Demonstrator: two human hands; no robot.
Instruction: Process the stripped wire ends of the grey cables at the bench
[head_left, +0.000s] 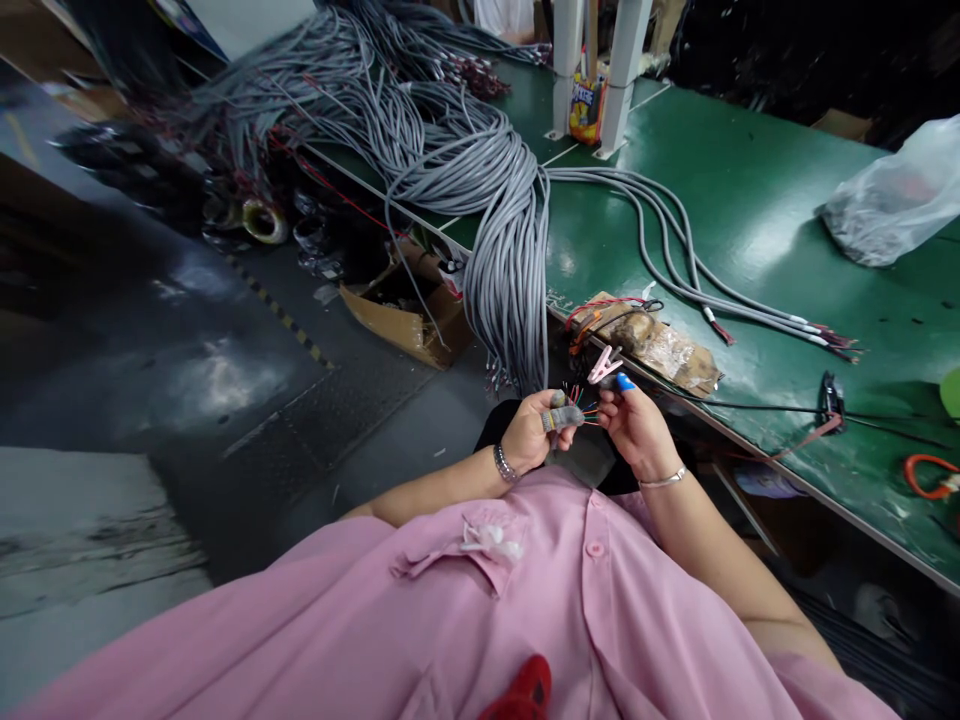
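My left hand (531, 432), with grey covers on its fingers, is closed around a bunch of thin coloured wires (576, 396). Their red, green and dark ends fan out past its fingertips. Close on the right, my right hand (636, 430) has a blue cover on its thumb, and its curled fingers pinch at the ends of some of these wires. Just above it a pink clip (604, 366) stands at the table edge. A thick bundle of grey cables (510, 270) hangs over the edge beyond my left hand.
On the green table (750, 200) lie several separate grey cables (675, 240), a taped cardboard piece (652, 345) and a clear plastic bag (900, 195). Orange-handled pliers (926, 478) are at the right. Below the bundle, an open cardboard box (409, 315) stands on the floor.
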